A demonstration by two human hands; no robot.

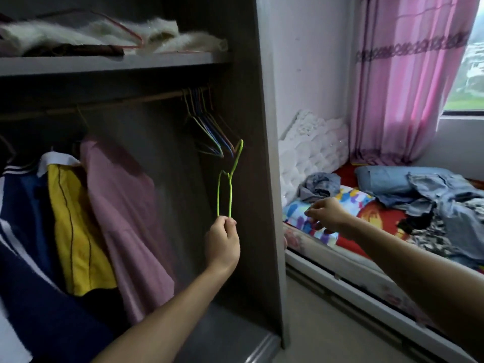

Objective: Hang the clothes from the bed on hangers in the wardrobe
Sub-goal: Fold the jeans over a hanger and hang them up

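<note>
A green wire hanger (218,195) is held upright inside the wardrobe (251,74), close to its right wall, and is pinched at its lower end by the left hand (222,244). Empty coloured hangers (209,127) are bunched at the right end of the rail (131,99). A pink garment (123,200) and a yellow garment (76,226) are hung toward the left end. Crumpled blue-grey and black-patterned clothes (432,203) are heaped on the bed (314,260), toward its far edge.

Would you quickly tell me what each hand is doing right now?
Left hand: pinching the green hanger's lower end.
Right hand: open, empty, stretched toward the bed.
</note>
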